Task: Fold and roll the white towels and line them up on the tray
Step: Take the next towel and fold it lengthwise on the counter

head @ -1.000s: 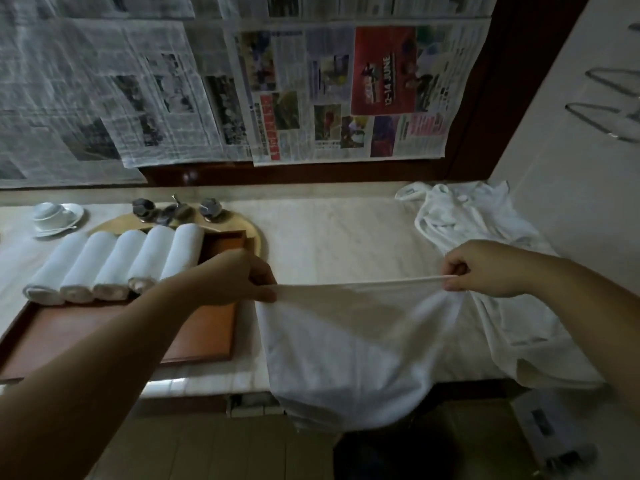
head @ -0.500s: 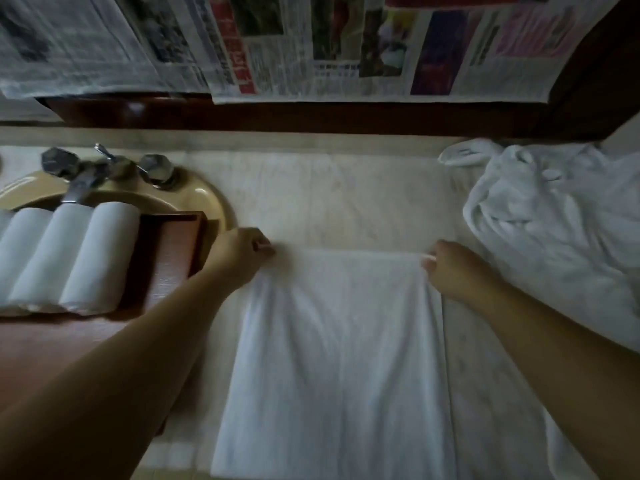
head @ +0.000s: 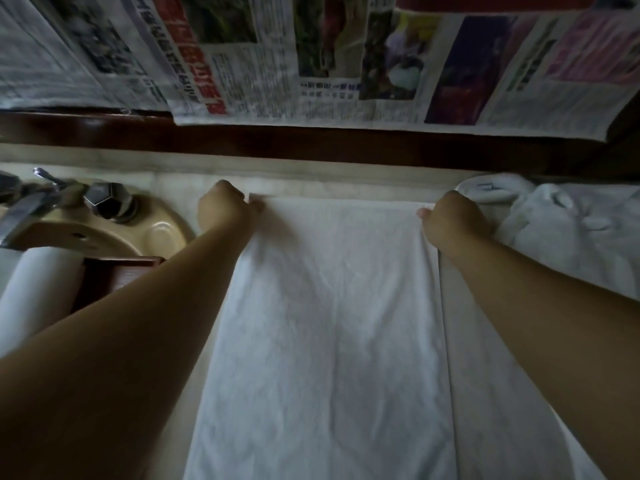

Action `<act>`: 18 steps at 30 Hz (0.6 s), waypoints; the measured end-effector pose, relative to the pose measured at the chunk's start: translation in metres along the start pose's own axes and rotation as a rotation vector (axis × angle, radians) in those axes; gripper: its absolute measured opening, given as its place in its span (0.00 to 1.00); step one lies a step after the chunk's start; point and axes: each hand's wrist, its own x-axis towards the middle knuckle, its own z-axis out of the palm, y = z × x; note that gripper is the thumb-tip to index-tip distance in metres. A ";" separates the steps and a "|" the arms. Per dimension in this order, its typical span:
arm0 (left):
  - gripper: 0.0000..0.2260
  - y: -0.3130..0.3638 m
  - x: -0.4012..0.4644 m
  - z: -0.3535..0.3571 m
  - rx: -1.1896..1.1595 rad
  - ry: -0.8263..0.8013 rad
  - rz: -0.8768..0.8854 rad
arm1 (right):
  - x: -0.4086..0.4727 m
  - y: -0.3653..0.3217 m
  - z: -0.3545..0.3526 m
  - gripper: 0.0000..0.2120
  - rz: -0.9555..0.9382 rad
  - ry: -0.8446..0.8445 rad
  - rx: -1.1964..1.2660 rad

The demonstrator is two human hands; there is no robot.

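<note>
The left hand (head: 225,207) is curled into a loose fist, its fingers pinching the far left corner of the white towel (head: 332,323). The right hand (head: 453,220) is curled likewise and pinches the far right corner, thumb tip showing at the towel's edge. Both forearms reach forward from the bottom corners, wrists low, holding the far edge straight near the back of the tabletop (head: 180,183). The towel lies flat on the tabletop, spread lengthwise toward the camera between the 2 arms. To the left, 1 rolled towel (head: 38,292) is in view on the wooden tray (head: 114,271), which sits over a beige sink (head: 104,233) below its faucet (head: 31,199). A heap of white laundry (head: 571,233) lies just beside the right hand. Newspaper sheets (head: 311,57) hang on the wall behind.
</note>
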 end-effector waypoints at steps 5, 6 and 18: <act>0.19 0.010 -0.052 0.005 -0.135 0.108 0.026 | -0.007 0.003 0.004 0.23 -0.015 0.074 0.104; 0.17 0.011 -0.077 0.010 -0.139 0.103 0.070 | -0.012 0.006 0.007 0.22 -0.031 0.085 0.111; 0.35 0.054 -0.322 0.076 0.334 -0.547 0.253 | -0.058 0.014 -0.019 0.11 -0.196 -0.033 0.523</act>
